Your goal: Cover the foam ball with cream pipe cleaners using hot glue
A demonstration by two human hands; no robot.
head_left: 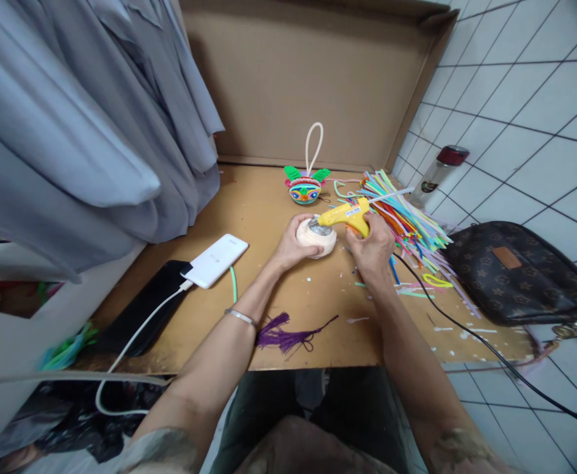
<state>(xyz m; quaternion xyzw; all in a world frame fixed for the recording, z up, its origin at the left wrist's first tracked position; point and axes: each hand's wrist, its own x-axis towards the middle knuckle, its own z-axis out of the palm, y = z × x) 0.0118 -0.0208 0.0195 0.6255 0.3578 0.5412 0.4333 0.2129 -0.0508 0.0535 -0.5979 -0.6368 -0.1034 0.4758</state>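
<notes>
The ball [324,248], pale around its side and grey and shiny on top, sits low over the middle of the worktop [263,197]; whether it touches the surface cannot be told. The left hand [290,245] grasps it, thumb along the near side and fingers around the far side. The right hand [373,247] has its fingers closed around the handle of the yellow glue gun [344,214], whose nozzle [314,223] points down at the grey patch; contact is too small to confirm. A glue stick [392,195] projects from the rear of the gun, and a black cord [437,303] trails away beside the right forearm.

Handling, as judged from appearance: the ball is probably light, with a slightly yielding side that a hard squeeze could dent. Its round form would roll if released, so a gentle hold low on opposite sides suits it, leaving the top free. The gun is presumably rigid and moderately light, its tip likely hot; the handle is the proper hold, and the cord may drag on it. The ornament [305,192] beyond the ball appears light, with soft, easily bent ears, and is best lifted by its white loop [308,148].
</notes>
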